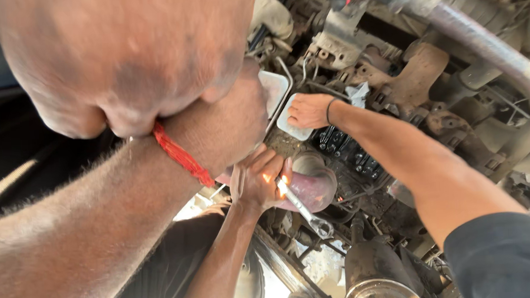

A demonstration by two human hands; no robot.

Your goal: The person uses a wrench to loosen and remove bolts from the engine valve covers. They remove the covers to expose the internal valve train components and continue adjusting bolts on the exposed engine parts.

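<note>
Head view: there is no bench under me. I am looking down into a greasy engine in daylight, with a grey hose crossing the upper right and a rusty cylinder low in the frame.

My left hand is right up against the camera, balled into a fist, with a red thread round the wrist. I cannot see whether it holds anything. My right hand is well apart from it, reaching in from the right on a dark-sleeved arm. Its fingers are curled and it rests on a pale lid on top of the engine. I cannot tell whether it grips the lid or only presses on it.

Between my arms, a co-worker's hand comes up from below, closed round a wrench that slants down to the right beside a pinkish pipe.

My left arm blocks the whole left side, the wrench handle is buried in the co-worker's palm, and their body is mostly out of sight.
</note>
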